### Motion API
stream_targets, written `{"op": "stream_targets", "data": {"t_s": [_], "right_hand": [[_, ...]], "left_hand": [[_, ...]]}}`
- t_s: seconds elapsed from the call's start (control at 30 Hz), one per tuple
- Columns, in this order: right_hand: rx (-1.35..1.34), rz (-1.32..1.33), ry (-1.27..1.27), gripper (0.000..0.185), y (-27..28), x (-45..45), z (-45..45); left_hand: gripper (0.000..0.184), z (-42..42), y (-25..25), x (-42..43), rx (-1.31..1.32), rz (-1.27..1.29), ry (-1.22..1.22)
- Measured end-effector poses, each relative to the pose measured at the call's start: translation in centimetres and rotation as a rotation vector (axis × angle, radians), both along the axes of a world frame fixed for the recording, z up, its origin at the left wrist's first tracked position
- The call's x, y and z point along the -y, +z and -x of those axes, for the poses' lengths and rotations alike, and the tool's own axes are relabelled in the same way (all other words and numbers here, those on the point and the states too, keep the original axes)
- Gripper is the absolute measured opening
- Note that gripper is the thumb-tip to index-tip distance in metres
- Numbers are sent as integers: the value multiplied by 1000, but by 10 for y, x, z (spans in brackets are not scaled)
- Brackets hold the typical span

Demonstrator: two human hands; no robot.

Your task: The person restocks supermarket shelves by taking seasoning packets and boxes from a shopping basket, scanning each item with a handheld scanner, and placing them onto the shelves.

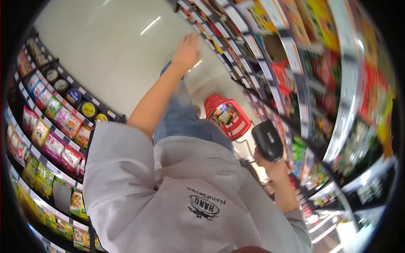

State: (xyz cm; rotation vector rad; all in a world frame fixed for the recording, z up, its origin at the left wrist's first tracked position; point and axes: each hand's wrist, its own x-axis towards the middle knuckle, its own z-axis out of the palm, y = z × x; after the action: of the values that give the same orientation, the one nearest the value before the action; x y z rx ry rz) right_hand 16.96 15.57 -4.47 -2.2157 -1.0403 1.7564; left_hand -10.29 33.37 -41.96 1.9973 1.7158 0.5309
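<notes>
My left hand (187,52) reaches forward over the pale floor, a little blurred, with its fingers loosely extended and nothing visible in them. My right hand (272,165) is closed around the lower part of a rounded black handheld device (268,141) with light lettering on top. It looks like a barcode scanner. A thin dark cord or strap hangs beside it. Ahead of my legs, a red shopping basket (242,122) stands on the floor with several packaged items (223,115) inside. The item kinds are too small to make out.
Shelves of bagged snacks (55,145) and round tubs (74,96) line the left side. Tall shelves with price strips and colourful packets (325,71) rise close on the right. Between them runs the tiled aisle floor (114,46). A dark bar crosses in front of the right shelves.
</notes>
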Motion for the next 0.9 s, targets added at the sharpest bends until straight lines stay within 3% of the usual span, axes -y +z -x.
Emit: {"op": "stream_targets", "data": {"t_s": [0.03, 0.2, 0.33, 0.4, 0.47, 0.53, 0.57, 0.63, 0.7, 0.77, 0.9], "right_hand": [[45, -50, -28, 32, 3, 26, -17], [122, -131, -234, 26, 35, 223, -111], [109, -268, -665, 29, 69, 356, -125], [-65, -248, -829, 31, 25, 389, -127], [-29, -231, -513, 34, -11, 380, -127], [-79, -482, -416, 36, -46, 371, -122], [-89, -480, -431, 36, -54, 368, -123], [-286, -204, -504, 36, -63, 367, -125], [-280, -226, -430, 31, -78, 383, -130], [-213, -316, -318, 28, -98, 396, -138], [-186, -169, -414, 28, -136, 431, -159]], "left_hand": [[62, 5, -5, 40, 107, 69, -27], [51, 16, 23, 227, 141, 220, -49], [45, 4, 65, 323, 69, 326, 28], [42, -17, 101, 352, 101, 547, 123], [40, -31, 103, 360, 102, 537, 44], [39, -57, 102, 361, 127, 514, 3], [36, -69, 111, 358, 135, 508, -80], [34, -91, 120, 354, 122, 525, -187], [30, -113, 114, 350, 118, 573, -288], [29, -131, 90, 353, 126, 622, -341], [26, -175, 33, 372, 192, 758, -451]]}}
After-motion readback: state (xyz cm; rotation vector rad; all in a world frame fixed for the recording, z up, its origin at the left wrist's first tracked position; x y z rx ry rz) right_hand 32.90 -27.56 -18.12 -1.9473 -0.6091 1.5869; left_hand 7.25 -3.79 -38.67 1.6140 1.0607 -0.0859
